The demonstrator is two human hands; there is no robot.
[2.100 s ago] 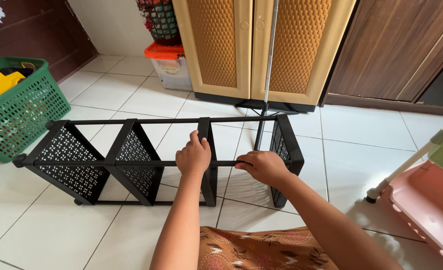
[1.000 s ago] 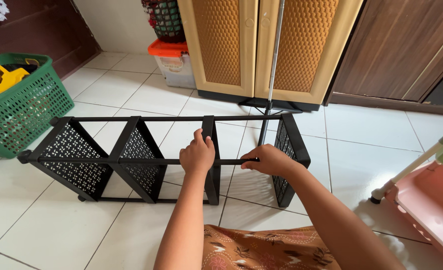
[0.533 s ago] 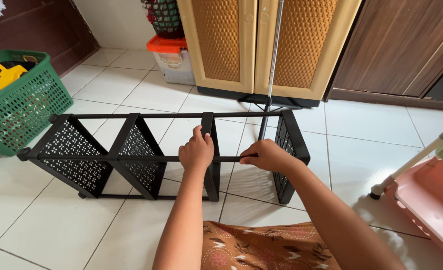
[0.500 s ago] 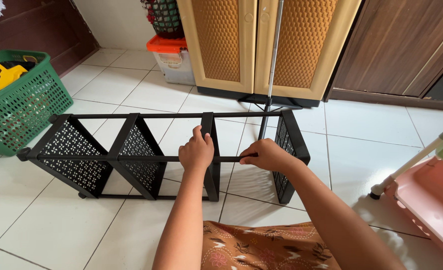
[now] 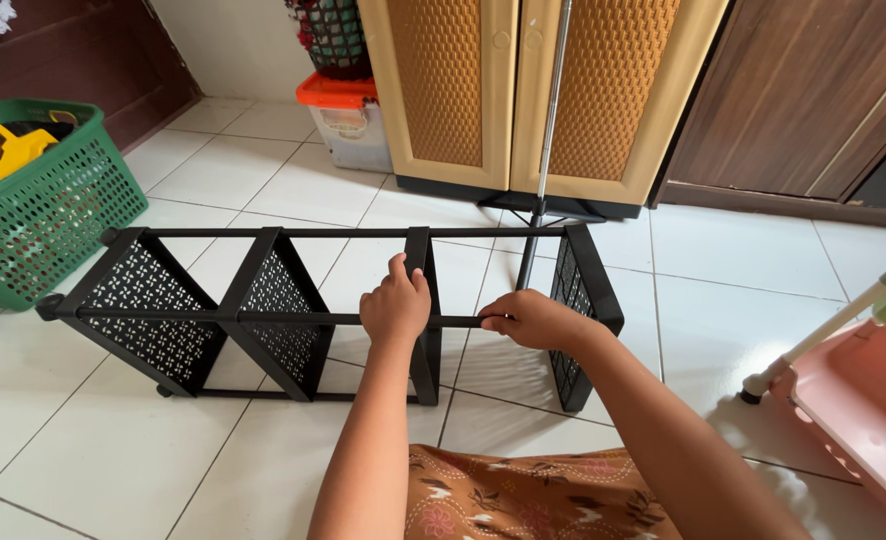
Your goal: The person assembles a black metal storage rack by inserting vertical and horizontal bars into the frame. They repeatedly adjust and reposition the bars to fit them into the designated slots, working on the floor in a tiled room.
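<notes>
black shelf rack [image 5: 263, 320] lying on its side on the white tiled floor [image 5: 263, 190], four perforated panels strung along thin black rods, left end close to the green basket [image 5: 33, 210] at the floor's left edge. left hand [image 5: 395, 308] wrapped over the third panel [image 5: 423, 330] where the near top rod [image 5: 293, 319] passes through, fingers closed on that joint. right hand [image 5: 533, 318] pinched shut on the same rod, just left of the end panel [image 5: 583, 300], which looks not fully seated there.

probably best done like this: keep the left grip firm so the third panel cannot slide or twist; line the rod end square with the socket in the end panel before pushing; press straight along the rod, not downward, since thin tube bends and plastic sockets crack. watch the far rod [image 5: 343, 232] for staying parallel, else the frame racks. metal pole [image 5: 548, 120] leaning at the cupboard [image 5: 443, 90] stands just behind; avoid nudging it.
</notes>
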